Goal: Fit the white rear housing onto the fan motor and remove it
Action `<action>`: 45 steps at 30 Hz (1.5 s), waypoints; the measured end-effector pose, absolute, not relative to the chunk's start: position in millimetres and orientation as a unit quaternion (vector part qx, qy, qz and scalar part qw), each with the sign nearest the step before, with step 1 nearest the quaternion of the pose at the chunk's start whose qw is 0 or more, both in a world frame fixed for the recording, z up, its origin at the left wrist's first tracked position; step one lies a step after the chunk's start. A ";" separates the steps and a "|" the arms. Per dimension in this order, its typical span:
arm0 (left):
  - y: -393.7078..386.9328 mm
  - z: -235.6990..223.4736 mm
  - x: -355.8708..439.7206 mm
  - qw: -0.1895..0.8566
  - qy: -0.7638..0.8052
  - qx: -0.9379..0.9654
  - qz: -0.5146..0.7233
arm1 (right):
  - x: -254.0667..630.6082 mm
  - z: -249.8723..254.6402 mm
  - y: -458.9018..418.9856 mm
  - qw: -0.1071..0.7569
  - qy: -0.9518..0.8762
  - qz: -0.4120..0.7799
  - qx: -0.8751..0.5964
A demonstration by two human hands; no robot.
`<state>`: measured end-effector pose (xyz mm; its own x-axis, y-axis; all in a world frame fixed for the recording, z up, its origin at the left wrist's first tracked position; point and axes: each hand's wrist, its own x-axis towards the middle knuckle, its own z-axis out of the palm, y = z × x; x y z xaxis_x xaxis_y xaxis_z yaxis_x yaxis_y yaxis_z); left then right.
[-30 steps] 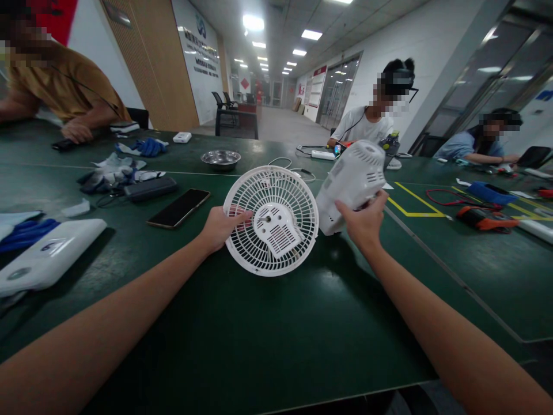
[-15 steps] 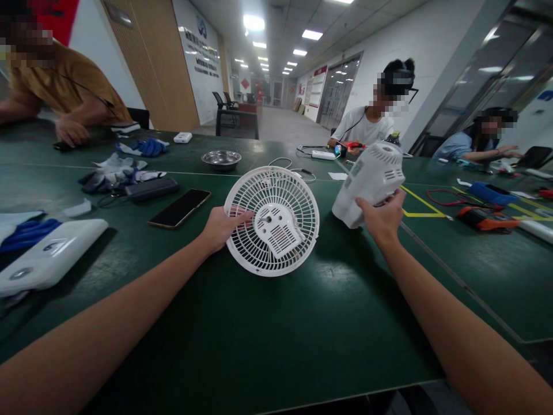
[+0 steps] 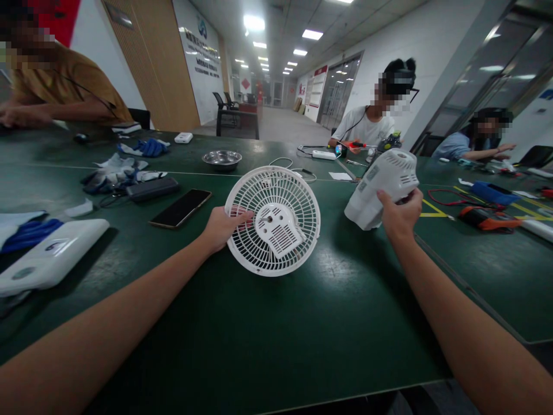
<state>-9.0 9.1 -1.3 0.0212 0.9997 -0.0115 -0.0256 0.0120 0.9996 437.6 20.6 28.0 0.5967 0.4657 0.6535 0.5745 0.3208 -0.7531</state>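
Observation:
A round white fan grille (image 3: 276, 262) with a vented plate at its centre stands tilted toward me in the middle of the view. My left hand (image 3: 220, 229) is closed on its left rim, the thumb lying over the bars. To the right, my right hand (image 3: 401, 214) grips a white plastic fan housing (image 3: 380, 184) with slots near its top. The housing leans to the right above the table, apart from the grille. Fingers of the right hand behind the housing are partly hidden.
On the green table (image 3: 276, 340) lie a phone (image 3: 180, 208), a dark case (image 3: 152, 189), gloves (image 3: 144, 147) and a white device (image 3: 54, 253) at left. A metal bowl (image 3: 222, 159) stands farther back. An orange-black meter (image 3: 488, 219) lies right. Several people sit around.
My right hand has carried the white housing to the right, away from the grille. My left hand and the grille stay almost in place. The person at far left has drawn their hands together.

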 end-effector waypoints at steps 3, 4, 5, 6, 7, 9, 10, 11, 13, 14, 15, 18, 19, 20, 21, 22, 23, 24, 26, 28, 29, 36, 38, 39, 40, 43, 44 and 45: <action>11.2 -4.3 -10.7 0.516 0.488 0.501 0.495 | 437.3 28.5 22.9 0.710 -0.445 -0.006 -0.546; 11.9 -5.2 -11.0 0.516 0.486 0.502 0.495 | 437.4 28.5 23.2 0.711 -0.448 -0.001 -0.542; 12.5 -5.8 -11.1 0.516 0.485 0.502 0.496 | 437.3 28.7 22.9 0.706 -0.456 -0.001 -0.542; 12.8 -5.9 -10.9 0.514 0.485 0.501 0.499 | 437.0 29.1 21.8 0.697 -0.466 -0.007 -0.544; 12.7 -5.4 -10.5 0.513 0.485 0.499 0.502 | 436.5 30.1 19.8 0.688 -0.477 -0.021 -0.546; 11.2 -3.1 -9.2 0.514 0.487 0.495 0.504 | 434.3 33.3 13.9 0.671 -0.490 -0.082 -0.550; 9.9 -1.4 -8.4 0.514 0.488 0.493 0.504 | 432.3 35.6 10.3 0.662 -0.492 -0.122 -0.552; 8.6 0.4 -7.7 0.513 0.491 0.492 0.505 | 429.5 38.2 6.6 0.654 -0.492 -0.162 -0.551; 6.4 3.0 -6.7 0.509 0.496 0.492 0.503 | 420.6 43.5 -0.6 0.640 -0.501 -0.214 -0.541; 5.9 3.5 -6.5 0.508 0.498 0.492 0.501 | 414.1 45.6 -3.8 0.635 -0.514 -0.222 -0.532; 5.9 3.3 -6.5 0.508 0.498 0.494 0.501 | 406.3 47.0 -6.6 0.631 -0.530 -0.219 -0.522; 9.1 -0.5 -7.1 0.504 0.491 0.503 0.501 | 377.1 44.6 -12.6 0.609 -0.583 -0.161 -0.513; 10.6 -2.2 -7.4 0.501 0.490 0.504 0.505 | 367.0 41.3 -13.8 0.590 -0.602 -0.115 -0.526; 12.0 -3.8 -7.6 0.498 0.490 0.504 0.508 | 357.6 37.1 -14.5 0.565 -0.617 -0.063 -0.544; 13.0 -5.1 -7.9 0.496 0.490 0.503 0.511 | 349.2 32.1 -14.9 0.533 -0.626 -0.016 -0.570; 13.6 -5.9 -8.2 0.497 0.490 0.500 0.513 | 342.3 26.8 -14.8 0.498 -0.631 0.019 -0.594; 13.8 -6.2 -8.4 0.500 0.488 0.498 0.514 | 337.1 21.5 -14.2 0.462 -0.635 0.044 -0.618; 13.5 -6.0 -8.6 0.503 0.486 0.497 0.513 | 333.4 16.6 -13.3 0.426 -0.637 0.059 -0.640; 12.0 -4.5 -8.8 0.504 0.483 0.501 0.511 | 330.3 8.6 -10.0 0.359 -0.642 0.072 -0.674; 10.4 -2.7 -8.8 0.501 0.481 0.507 0.510 | 330.5 3.2 -5.6 0.306 -0.642 0.071 -0.700; 9.9 -2.0 -8.9 0.502 0.480 0.509 0.509 | 331.1 1.2 -3.2 0.282 -0.641 0.066 -0.711; 14.1 -6.4 -11.8 0.522 0.464 0.509 0.503 | 332.6 -7.3 3.1 0.197 -0.645 0.016 -0.738; 15.8 -8.2 -12.2 0.529 0.457 0.508 0.504 | 332.2 -3.0 -0.5 0.248 -0.662 0.014 -0.707; 16.2 -8.6 -12.1 0.531 0.455 0.504 0.507 | 331.7 0.9 -3.3 0.289 -0.674 0.004 -0.680; 16.4 -8.7 -12.0 0.531 0.456 0.499 0.511 | 330.7 5.5 -6.8 0.334 -0.686 -0.010 -0.646; 15.5 -7.3 -11.4 0.536 0.463 0.485 0.513 | 322.6 19.4 -20.6 0.435 -0.712 -0.002 -0.552; 15.0 -6.6 -11.3 0.538 0.464 0.483 0.512 | 317.3 22.3 -25.9 0.449 -0.714 0.046 -0.535; 14.5 -6.0 -11.2 0.539 0.464 0.482 0.512 | 310.7 23.9 -31.3 0.452 -0.711 0.122 -0.525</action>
